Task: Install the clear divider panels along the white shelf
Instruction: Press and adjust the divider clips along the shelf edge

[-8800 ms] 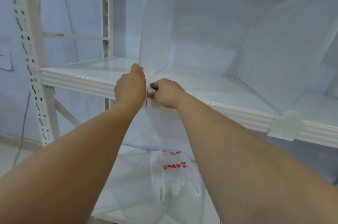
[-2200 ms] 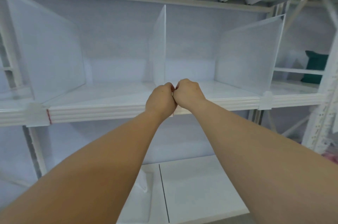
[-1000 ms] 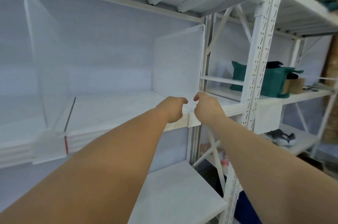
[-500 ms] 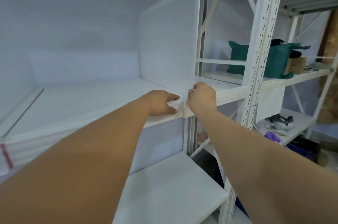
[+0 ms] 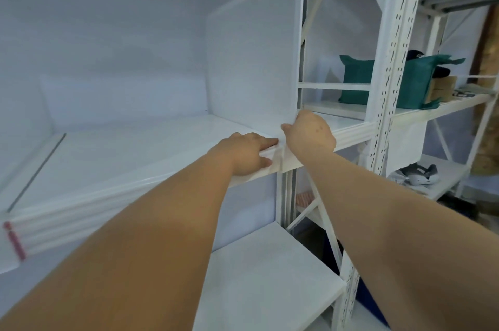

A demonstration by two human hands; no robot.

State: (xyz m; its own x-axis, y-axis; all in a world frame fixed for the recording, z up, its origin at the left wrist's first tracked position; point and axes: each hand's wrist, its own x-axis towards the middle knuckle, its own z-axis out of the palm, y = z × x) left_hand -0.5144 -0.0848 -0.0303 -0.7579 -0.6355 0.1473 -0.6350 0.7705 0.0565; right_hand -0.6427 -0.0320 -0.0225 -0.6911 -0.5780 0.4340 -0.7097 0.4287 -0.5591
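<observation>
A clear divider panel (image 5: 253,55) stands upright at the right end of the white shelf (image 5: 121,158). Its clear front clip (image 5: 278,154) hangs over the shelf's ribbed front lip. My left hand (image 5: 247,152) lies on the lip just left of the clip, fingers straight on the shelf top and thumb on the front of the lip. My right hand (image 5: 310,135) has curled fingers at the panel's lower front corner, right of the clip. At the far left edge another divider's clip with a red mark (image 5: 13,240) sits on the lip.
A perforated white upright (image 5: 388,60) stands just right of my hands. Behind it, the neighbouring rack holds a green bag (image 5: 405,82) and a box; a lower shelf carries a shoe (image 5: 415,174). A white lower shelf (image 5: 270,271) lies beneath my arms.
Between 2.2 s and 1.0 s ago the view and both hands went from the middle divider to the rightmost one. In the last half second my left fingers straightened onto the shelf top.
</observation>
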